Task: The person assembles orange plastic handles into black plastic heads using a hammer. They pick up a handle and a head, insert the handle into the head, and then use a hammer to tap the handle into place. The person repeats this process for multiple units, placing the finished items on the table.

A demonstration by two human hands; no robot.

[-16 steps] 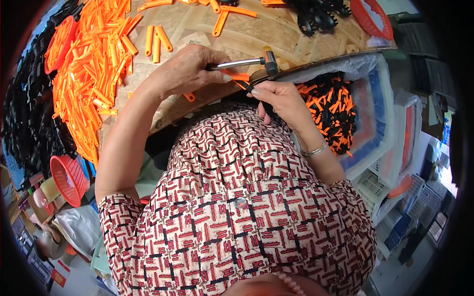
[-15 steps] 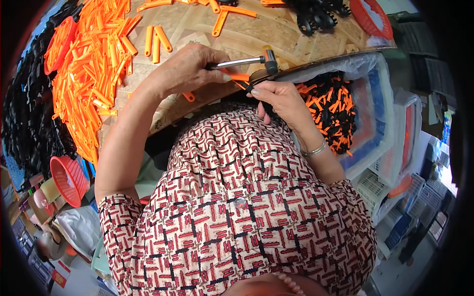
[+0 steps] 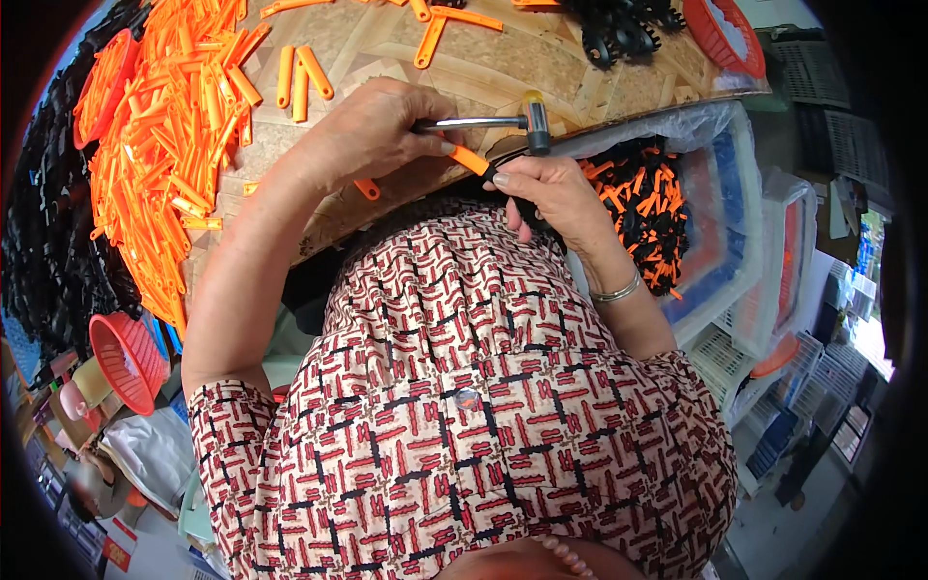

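My left hand (image 3: 391,130) is closed round a small hammer (image 3: 474,123); its head, dark at one end and yellowish at the other, points right over the table edge. Below the hammer, the left thumb and fingertips meet one end of a flat orange plastic handle (image 3: 470,159). The handle's other end meets a black part (image 3: 491,178), pinched in my right hand (image 3: 553,193). Most of that black part is hidden by the fingers. Another orange handle (image 3: 366,189) lies by the table edge under my left wrist.
A large heap of orange handles (image 3: 155,184) covers the table's left side, with black parts (image 3: 43,213) beyond it. More black toothed parts (image 3: 619,29) lie at the far right. Beside my right arm, a plastic-lined crate (image 3: 720,213) holds black-and-orange pieces (image 3: 643,213). Red baskets (image 3: 129,362) stand around.
The orange handle has swung from nearly level to a slant, now lined up with the black part. My left hand and the hammer have shifted slightly; the right hand stays nearly still.
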